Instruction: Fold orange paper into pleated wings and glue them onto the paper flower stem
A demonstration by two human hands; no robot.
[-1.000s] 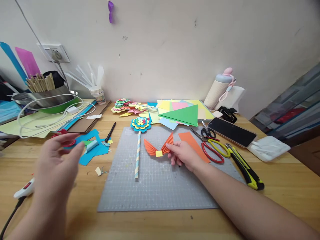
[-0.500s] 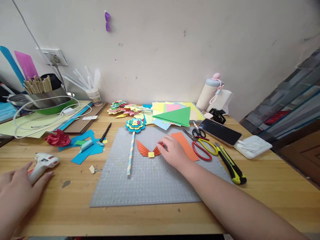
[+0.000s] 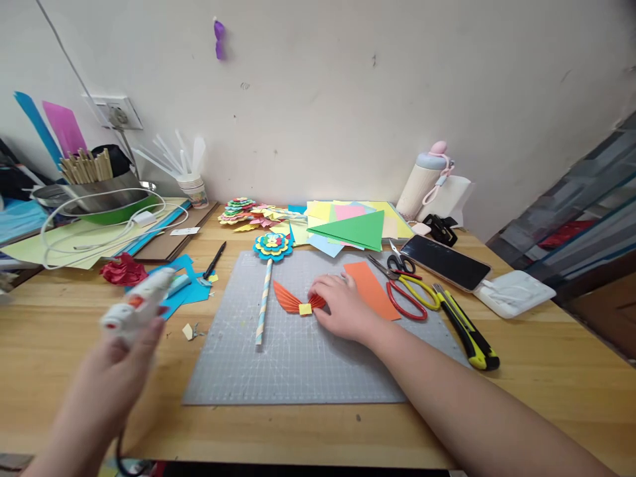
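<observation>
My left hand (image 3: 112, 371) is wrapped round the handle of a white glue gun (image 3: 142, 301), raised above the table and blurred by motion. On the grey cutting mat (image 3: 293, 371) lies an orange pleated paper bow (image 3: 289, 299) with a small yellow paper band at its middle. The fingers of my right hand (image 3: 340, 305) are closed on the bow's right wing and hide most of it. Left of the bow, a layered paper flower (image 3: 273, 246) sits at the top of a striped paper stick (image 3: 264, 301). An orange paper sheet (image 3: 372, 291) lies beside my right hand.
Red- and yellow-handled pliers (image 3: 407, 301), scissors (image 3: 401, 262), a utility knife (image 3: 467, 328) and a phone (image 3: 446, 263) lie at the right. Coloured paper (image 3: 355, 228) is stacked at the back. Crumpled red paper (image 3: 123, 269), blue scraps (image 3: 191, 291) and a black pen (image 3: 214, 259) lie left.
My left hand has taken hold of the glue gun, lifted it off the table and swung it right. My right hand stays at the bow, its fingers now more curled over the right wing.
</observation>
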